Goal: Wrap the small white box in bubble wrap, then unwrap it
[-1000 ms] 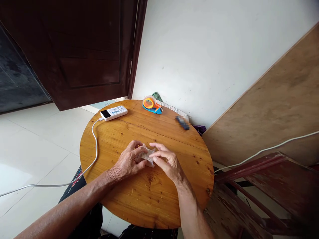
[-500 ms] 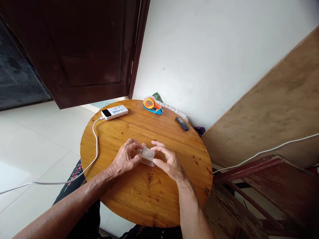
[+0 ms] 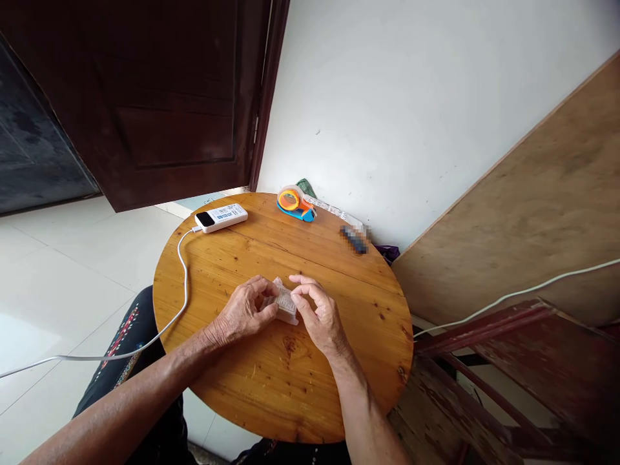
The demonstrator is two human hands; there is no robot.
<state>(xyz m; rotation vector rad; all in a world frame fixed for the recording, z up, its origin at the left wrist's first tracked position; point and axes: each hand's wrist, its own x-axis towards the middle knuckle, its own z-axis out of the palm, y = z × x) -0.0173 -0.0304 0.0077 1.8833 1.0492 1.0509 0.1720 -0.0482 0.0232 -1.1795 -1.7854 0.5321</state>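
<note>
On the round wooden table (image 3: pixel 271 387), both hands' grips pinch a small clear packet (image 3: pixel 285 304) between them.

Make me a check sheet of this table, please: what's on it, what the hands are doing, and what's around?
Surface: round wooden table, knots and scratches.
Job's things: small clear packet, held between both hands just above the table.
Clutter: power bank, tape dispenser, dark blurred item, all at the far edge.
Hands: left hand and right hand both pinch the packet with their fingers.
Cables: white cable plugged into the power bank; another at right.
Surroundings: dark door, white wall, leaning board.
</note>
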